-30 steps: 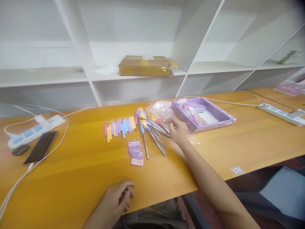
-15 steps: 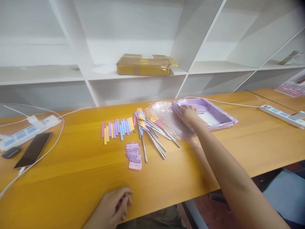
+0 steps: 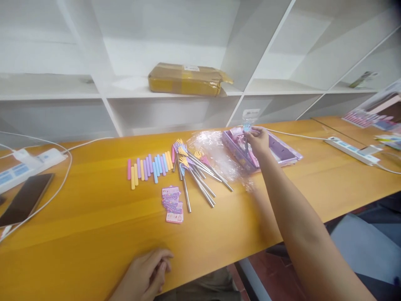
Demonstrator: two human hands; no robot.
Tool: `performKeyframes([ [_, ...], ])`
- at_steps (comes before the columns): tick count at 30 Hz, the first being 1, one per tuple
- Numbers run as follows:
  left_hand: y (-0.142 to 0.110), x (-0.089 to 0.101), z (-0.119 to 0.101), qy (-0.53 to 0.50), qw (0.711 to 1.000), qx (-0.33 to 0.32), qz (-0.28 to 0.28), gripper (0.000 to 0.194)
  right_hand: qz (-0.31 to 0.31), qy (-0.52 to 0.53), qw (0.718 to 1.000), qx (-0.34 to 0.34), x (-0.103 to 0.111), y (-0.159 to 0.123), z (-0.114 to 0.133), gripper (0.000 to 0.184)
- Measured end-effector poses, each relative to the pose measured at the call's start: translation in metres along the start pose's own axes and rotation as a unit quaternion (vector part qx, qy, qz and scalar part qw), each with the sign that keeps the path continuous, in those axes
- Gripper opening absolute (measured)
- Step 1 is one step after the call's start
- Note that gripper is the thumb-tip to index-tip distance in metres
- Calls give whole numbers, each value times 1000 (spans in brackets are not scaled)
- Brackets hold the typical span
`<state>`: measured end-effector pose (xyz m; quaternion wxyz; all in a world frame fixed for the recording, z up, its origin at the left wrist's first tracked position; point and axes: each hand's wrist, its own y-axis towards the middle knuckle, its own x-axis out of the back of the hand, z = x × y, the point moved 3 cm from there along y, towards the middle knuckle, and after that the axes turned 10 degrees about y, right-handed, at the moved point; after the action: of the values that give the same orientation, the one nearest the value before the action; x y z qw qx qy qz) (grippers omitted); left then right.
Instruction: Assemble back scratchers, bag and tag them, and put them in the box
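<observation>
My right hand [image 3: 259, 140] is closed on a back scratcher [image 3: 247, 126] with a light blue hand-shaped head, held above the purple box [image 3: 290, 162]. A clear wrapper with a white label shows just above that head. At the front edge of the table, my left hand [image 3: 148, 271] rests with its fingers curled and nothing visible in them. Several back scratchers with metal rods [image 3: 202, 188] lie in a loose pile mid-table. Left of them is a row of coloured plastic handles [image 3: 150, 167]. Small pink and purple cards [image 3: 173, 205] lie stacked below the row.
Crumpled clear plastic [image 3: 213, 146] lies between the pile and the box. A taped carton [image 3: 188, 79] sits on the white shelf. Power strips [image 3: 352, 150] stand at both sides, with cables and a phone [image 3: 26, 198] at the left.
My right hand has lifted from inside the box's left side and now holds a blue back scratcher up. Pink contents now show in the box. My left hand stays put; the view has shifted slightly.
</observation>
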<state>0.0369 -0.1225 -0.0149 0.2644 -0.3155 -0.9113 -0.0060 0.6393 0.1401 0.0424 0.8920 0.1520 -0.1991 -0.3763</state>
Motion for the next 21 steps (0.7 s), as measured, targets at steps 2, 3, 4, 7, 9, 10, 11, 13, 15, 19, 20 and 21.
performKeyframes([
  [2, 2, 3, 0, 7, 1000, -17, 15, 37, -5, 26, 1000, 12, 7, 5, 8, 50],
  [3, 2, 4, 0, 10, 999, -23, 22, 36, -6, 33, 999, 19, 11, 8, 13, 48],
  [4, 3, 5, 0, 13, 999, -26, 29, 36, -7, 35, 999, 26, 15, 10, 18, 47],
  [7, 3, 7, -1, 13, 999, -29, 33, 36, -2, 16, 999, 39, 22, 14, 32, 47],
  [9, 2, 7, -2, 11, 999, -30, 29, 37, 7, -20, 999, 39, 24, 12, 37, 47],
  [10, 2, 7, -3, 12, 999, -29, 26, 37, 15, -45, 998, 37, 23, 9, 39, 46],
  [11, 2, 7, -4, 14, 999, -29, 23, 38, 28, -71, 997, 33, 22, 5, 40, 44],
  [13, 3, 7, -5, 18, 999, -26, 21, 38, 64, -126, 990, 24, 17, -5, 40, 40],
  [15, 4, 7, -6, 22, 999, -23, 26, 37, 97, -170, 980, 19, 11, -16, 42, 38],
  [19, 3, 8, -10, 33, 999, -17, 32, 33, 102, -222, 969, 47, 4, -39, 54, 38],
  [20, 3, 9, -11, 36, 999, -16, 30, 32, 99, -227, 967, 59, 3, -44, 59, 36],
  [21, 2, 9, -12, 39, 999, -14, 30, 31, 97, -230, 966, 70, 2, -49, 64, 33],
])
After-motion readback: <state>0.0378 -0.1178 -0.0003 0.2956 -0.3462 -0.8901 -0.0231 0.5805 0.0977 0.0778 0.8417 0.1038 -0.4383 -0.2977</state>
